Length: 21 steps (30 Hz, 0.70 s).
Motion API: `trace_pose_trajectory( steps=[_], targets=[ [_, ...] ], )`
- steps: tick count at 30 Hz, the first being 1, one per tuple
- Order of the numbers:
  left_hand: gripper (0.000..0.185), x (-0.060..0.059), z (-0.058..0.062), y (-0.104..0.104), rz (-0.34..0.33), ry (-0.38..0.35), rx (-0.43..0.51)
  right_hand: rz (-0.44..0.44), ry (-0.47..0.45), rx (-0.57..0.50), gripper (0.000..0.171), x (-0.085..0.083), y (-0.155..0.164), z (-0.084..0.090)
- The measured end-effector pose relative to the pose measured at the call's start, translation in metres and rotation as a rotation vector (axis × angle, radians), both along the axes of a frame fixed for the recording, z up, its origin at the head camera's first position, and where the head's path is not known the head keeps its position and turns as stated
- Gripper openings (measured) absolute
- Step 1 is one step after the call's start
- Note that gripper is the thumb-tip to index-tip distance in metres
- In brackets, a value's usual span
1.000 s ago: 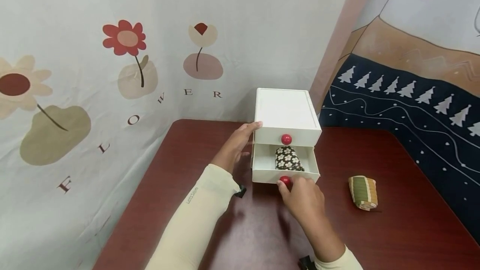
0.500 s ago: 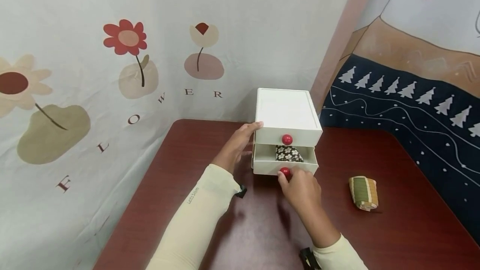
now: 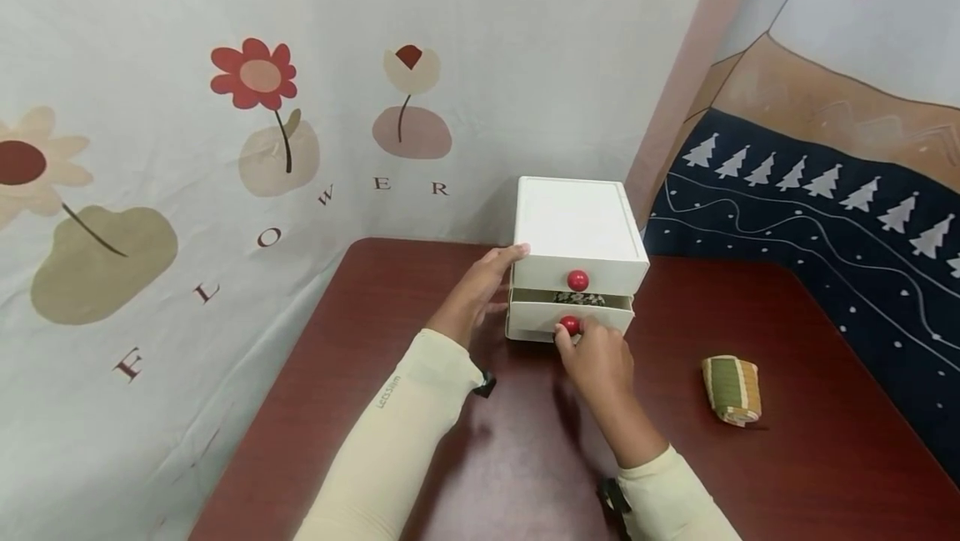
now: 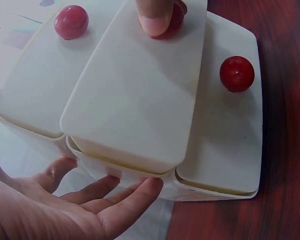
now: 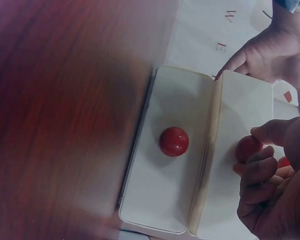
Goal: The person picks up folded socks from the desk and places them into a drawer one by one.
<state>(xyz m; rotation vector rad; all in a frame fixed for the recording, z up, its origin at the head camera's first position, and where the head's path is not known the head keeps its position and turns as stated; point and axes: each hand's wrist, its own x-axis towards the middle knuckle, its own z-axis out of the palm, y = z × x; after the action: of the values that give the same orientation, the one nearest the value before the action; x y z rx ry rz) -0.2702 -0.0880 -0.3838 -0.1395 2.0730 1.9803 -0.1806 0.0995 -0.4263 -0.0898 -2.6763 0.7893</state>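
Cabinet: the white cabinet [image 3: 577,220] is standing near the back of the table, its drawers stacked three high, each wearing a red knob.
Top drawer: the top drawer [image 3: 543,273] is sitting flush, its top knob [image 3: 577,280] untouched.
Middle drawer: the middle drawer [image 3: 536,318] is jutting out from between the other two, leaving a narrow gap above its front.
Contents: a black-and-white floral bundle [image 3: 579,298] is lying inside the middle drawer (only its upper part is showing over the front panel).
Bottom drawer: the bottom drawer [image 4: 225,130] is sitting flush below, its bottom knob [image 4: 237,73] showing in both wrist views.
Right hand: the right hand [image 3: 600,366] is pinching the middle knob [image 3: 568,325] between thumb and curled fingers.
Left hand: the left hand [image 3: 476,287] is bracing the cabinet's left side, gripping nothing; its fingers are extending, tips touching the wall.
Arms: both are reaching forward in pale sleeves [image 3: 390,441].
Table: the reddish-brown table [image 3: 480,491] is carrying a striped roll [image 3: 732,391], lying well apart to the cabinet's right.
Room: a white sheet [image 3: 487,41] with printed flowers is hanging behind; a navy hanging [image 3: 787,216] with white trees is covering the right.
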Motion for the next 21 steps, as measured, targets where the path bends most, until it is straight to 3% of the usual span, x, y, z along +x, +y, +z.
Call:
trace_pose_trajectory(
  steps=[21],
  targets=[
    [0.077,0.001,0.001,-0.001,-0.009,0.011,0.011,-0.033,0.030,-0.011,0.039,-0.022,-0.003,-0.006]
  ],
)
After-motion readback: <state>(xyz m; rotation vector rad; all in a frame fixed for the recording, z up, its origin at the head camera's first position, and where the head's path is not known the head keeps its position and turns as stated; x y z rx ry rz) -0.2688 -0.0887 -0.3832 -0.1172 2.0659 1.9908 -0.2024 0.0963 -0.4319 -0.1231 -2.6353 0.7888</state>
